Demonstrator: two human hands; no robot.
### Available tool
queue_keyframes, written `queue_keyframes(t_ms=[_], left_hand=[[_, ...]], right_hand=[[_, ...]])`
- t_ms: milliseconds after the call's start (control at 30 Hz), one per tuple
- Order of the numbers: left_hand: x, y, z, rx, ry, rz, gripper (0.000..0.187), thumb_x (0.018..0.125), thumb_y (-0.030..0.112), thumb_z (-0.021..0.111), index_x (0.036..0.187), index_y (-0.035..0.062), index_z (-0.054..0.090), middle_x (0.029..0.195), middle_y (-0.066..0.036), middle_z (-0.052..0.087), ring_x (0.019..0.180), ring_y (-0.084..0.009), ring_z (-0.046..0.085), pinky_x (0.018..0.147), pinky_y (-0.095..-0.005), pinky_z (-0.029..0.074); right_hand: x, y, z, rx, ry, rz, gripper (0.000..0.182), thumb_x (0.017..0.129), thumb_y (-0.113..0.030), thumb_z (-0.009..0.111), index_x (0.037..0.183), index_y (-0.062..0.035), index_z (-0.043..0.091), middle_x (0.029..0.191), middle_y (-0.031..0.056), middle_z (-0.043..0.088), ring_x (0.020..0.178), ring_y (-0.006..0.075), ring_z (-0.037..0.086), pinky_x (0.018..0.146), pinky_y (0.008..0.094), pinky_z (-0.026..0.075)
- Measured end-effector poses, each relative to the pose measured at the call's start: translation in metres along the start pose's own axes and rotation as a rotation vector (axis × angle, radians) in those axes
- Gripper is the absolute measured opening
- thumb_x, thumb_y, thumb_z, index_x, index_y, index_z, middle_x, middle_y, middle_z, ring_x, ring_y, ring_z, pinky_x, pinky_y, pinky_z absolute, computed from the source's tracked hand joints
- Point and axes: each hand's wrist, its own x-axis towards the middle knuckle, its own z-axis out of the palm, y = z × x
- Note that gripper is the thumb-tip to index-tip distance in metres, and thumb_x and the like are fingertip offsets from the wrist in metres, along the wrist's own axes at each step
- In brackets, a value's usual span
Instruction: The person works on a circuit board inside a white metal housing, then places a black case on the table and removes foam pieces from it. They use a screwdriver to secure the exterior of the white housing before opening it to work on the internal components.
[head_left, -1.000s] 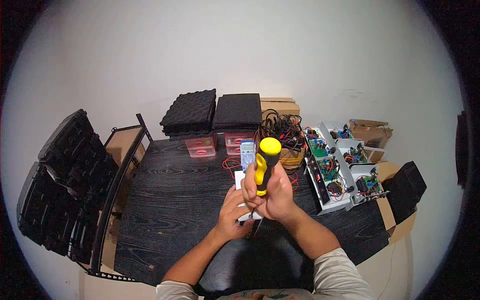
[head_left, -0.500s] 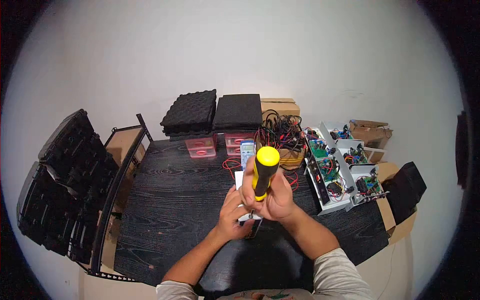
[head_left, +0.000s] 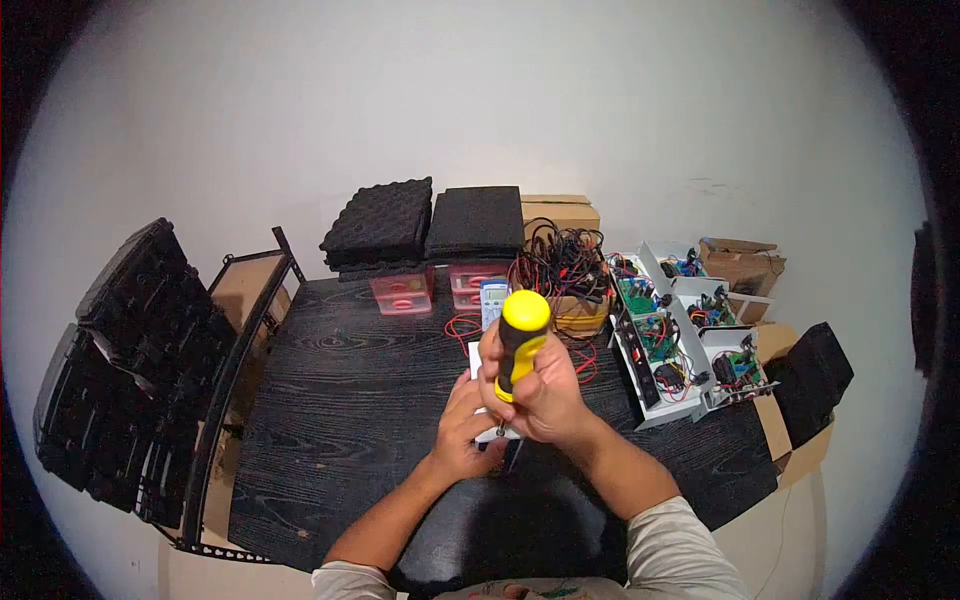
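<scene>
My right hand (head_left: 545, 390) is wrapped round the yellow and black handle of a screwdriver (head_left: 523, 335), its butt end pointing up toward me. The screwdriver's tip reaches down to a white casing (head_left: 486, 436), mostly covered by my hands. With closed fingers, my left hand (head_left: 466, 432) grips the casing from its left side. Just beyond my hands, a blue and white multimeter (head_left: 493, 297) lies on the table with red leads beside it.
On the black table (head_left: 330, 400), several open white housings with circuit boards (head_left: 665, 350) stand at right. Tangled cables (head_left: 565, 265) fill a box at the back, beside black foam sheets (head_left: 475, 222) on pink drawers (head_left: 402, 293). Black cases (head_left: 120, 370) stand left; an open carton (head_left: 800, 440) sits right.
The screwdriver handle has turned in my right hand and tipped slightly to the left. My right hand's grip has shifted round it. My left hand stays nearly in place on the white casing.
</scene>
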Motion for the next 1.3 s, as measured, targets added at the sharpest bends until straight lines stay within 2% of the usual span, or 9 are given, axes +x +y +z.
queue_keyframes(t_ms=[167,400,700,800,900,1000,1100,1167,1300], left_hand=[[0.000,0.000,0.001,-0.065,-0.008,-0.013,0.040,0.070,0.011,0.078,0.110,0.0059,0.073,0.124,-0.018,0.066,0.127,-0.0416,0.059,0.114,-0.0634,0.032],[0.001,0.001,0.002,-0.048,0.039,0.000,0.038,0.071,0.012,0.078,0.109,0.0068,0.074,0.124,-0.016,0.066,0.127,-0.0415,0.058,0.115,-0.0624,0.033],[-0.005,-0.002,0.004,-0.095,-0.019,-0.076,0.040,0.069,0.009,0.078,0.108,0.0090,0.074,0.127,-0.016,0.066,0.131,-0.0409,0.057,0.116,-0.0628,0.031],[-0.007,-0.004,0.004,-0.087,-0.011,-0.077,0.043,0.067,0.008,0.079,0.110,0.0087,0.073,0.127,-0.017,0.066,0.131,-0.0404,0.056,0.116,-0.0629,0.030],[0.001,-0.002,0.001,-0.008,0.055,0.066,0.044,0.066,0.007,0.079,0.110,0.0077,0.072,0.128,-0.018,0.066,0.132,-0.0403,0.056,0.117,-0.0633,0.029],[-0.004,-0.004,0.002,-0.024,0.015,-0.003,0.043,0.065,0.007,0.079,0.108,0.0080,0.073,0.128,-0.018,0.066,0.132,-0.0407,0.056,0.117,-0.0633,0.029],[-0.007,-0.006,0.005,-0.023,0.004,-0.021,0.040,0.067,0.008,0.078,0.107,0.0087,0.073,0.128,-0.018,0.066,0.131,-0.0413,0.056,0.117,-0.0631,0.029],[-0.006,-0.005,0.005,-0.039,0.007,-0.045,0.038,0.069,0.010,0.078,0.107,0.0088,0.074,0.128,-0.019,0.066,0.131,-0.0415,0.056,0.117,-0.0630,0.029],[-0.007,-0.004,0.003,-0.045,-0.019,-0.083,0.033,0.074,0.015,0.077,0.107,0.0091,0.074,0.128,-0.018,0.066,0.130,-0.0405,0.057,0.117,-0.0621,0.029]], right_hand=[[-0.003,0.000,-0.017,0.008,-0.139,0.131,0.064,0.098,-0.053,0.065,0.133,-0.0018,0.054,0.094,0.0074,0.059,0.069,0.0078,0.049,0.058,0.0208,0.039],[-0.005,-0.003,-0.002,0.039,-0.047,0.038,0.066,0.101,-0.057,0.056,0.134,0.0009,0.054,0.091,0.0050,0.059,0.069,0.0074,0.049,0.059,0.0208,0.037],[-0.002,-0.009,-0.003,-0.023,-0.157,0.150,0.067,0.104,-0.061,0.046,0.141,-0.0054,0.044,0.093,0.0053,0.058,0.070,0.0075,0.048,0.058,0.0205,0.036],[-0.003,-0.006,0.006,0.080,-0.006,0.077,0.066,0.101,-0.057,0.056,0.127,0.0026,0.047,0.088,0.0082,0.060,0.064,0.0105,0.049,0.057,0.0229,0.039],[-0.003,-0.002,0.005,-0.007,-0.011,-0.012,0.067,0.096,-0.058,0.064,0.124,0.0011,0.048,0.086,0.0081,0.060,0.059,0.0108,0.049,0.054,0.0229,0.037],[-0.005,-0.006,0.005,0.003,0.054,0.028,0.068,0.090,-0.057,0.073,0.119,0.0008,0.051,0.085,0.0076,0.061,0.056,0.0111,0.048,0.051,0.0232,0.036],[-0.005,-0.008,-0.008,0.048,-0.076,0.119,0.065,0.100,-0.062,0.052,0.120,0.0000,0.054,0.085,0.0090,0.063,0.060,0.0122,0.054,0.054,0.0252,0.040],[-0.005,-0.006,-0.005,0.025,-0.070,0.067,0.056,0.110,-0.053,0.036,0.117,0.0002,0.052,0.066,0.0067,0.055,0.059,0.0137,0.048,0.059,0.0251,0.041],[-0.002,-0.010,0.007,0.068,-0.012,0.018,0.054,0.106,-0.054,0.048,0.112,-0.0007,0.052,0.077,0.0075,0.058,0.059,0.0123,0.048,0.057,0.0251,0.040]])
